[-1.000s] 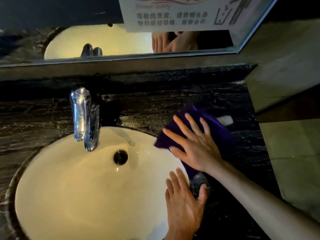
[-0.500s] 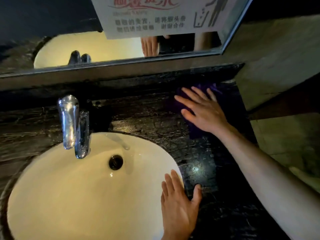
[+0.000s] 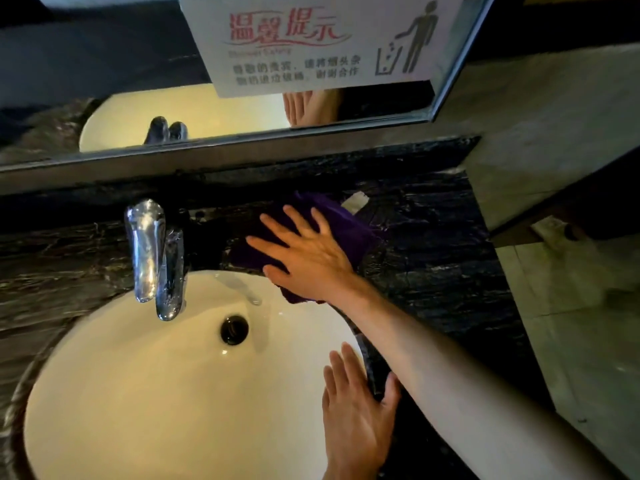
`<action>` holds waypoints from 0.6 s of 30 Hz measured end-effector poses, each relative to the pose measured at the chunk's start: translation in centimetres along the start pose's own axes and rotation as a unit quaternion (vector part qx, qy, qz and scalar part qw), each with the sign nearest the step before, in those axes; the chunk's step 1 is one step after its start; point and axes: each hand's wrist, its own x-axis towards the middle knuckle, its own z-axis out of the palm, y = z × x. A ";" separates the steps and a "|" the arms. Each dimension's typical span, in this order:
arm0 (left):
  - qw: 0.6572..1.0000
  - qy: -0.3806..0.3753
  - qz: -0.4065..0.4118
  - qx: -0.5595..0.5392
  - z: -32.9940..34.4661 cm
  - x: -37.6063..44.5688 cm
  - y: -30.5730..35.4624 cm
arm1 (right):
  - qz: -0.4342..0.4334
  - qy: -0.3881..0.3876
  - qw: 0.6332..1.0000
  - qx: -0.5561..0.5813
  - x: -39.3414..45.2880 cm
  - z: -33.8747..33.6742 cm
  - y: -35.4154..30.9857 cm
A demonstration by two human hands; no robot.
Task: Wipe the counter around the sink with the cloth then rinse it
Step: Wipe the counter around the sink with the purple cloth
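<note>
A purple cloth [image 3: 341,223] lies flat on the dark marble counter [image 3: 436,271], just behind the right rim of the white oval sink [image 3: 145,393]. My right hand [image 3: 308,258] presses down on the cloth with straight, spread fingers; one corner of the cloth hangs over the sink's edge. My left hand [image 3: 356,417] rests flat on the sink's right rim, thumb on the counter. The cloth's white tag [image 3: 355,201] sticks out at the back.
A chrome tap [image 3: 154,254] stands behind the sink, with the drain [image 3: 234,329] below it. A mirror [image 3: 104,98] with a white notice [image 3: 322,43] runs along the back. A grey tiled wall [image 3: 554,133] bounds the counter on the right.
My right hand slid the cloth from the far back right of the counter leftward and toward me, to the sink's back right rim. My left hand stayed on the rim.
</note>
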 end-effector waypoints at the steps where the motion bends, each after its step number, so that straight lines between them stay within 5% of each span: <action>1: 1.000 0.008 -0.004 -0.002 0.1 -0.1 0.0 | 0.000 0.010 1.000 0.002 -0.6 -0.1 1.2; 9: 0.999 0.039 0.009 -0.023 0.5 -0.5 -0.3 | 0.312 0.033 0.950 0.013 -11.7 -1.4 16.1; 18: 0.995 0.068 0.054 -0.053 1.4 0.0 -1.3 | 0.314 0.035 0.948 0.017 -30.4 4.9 -2.4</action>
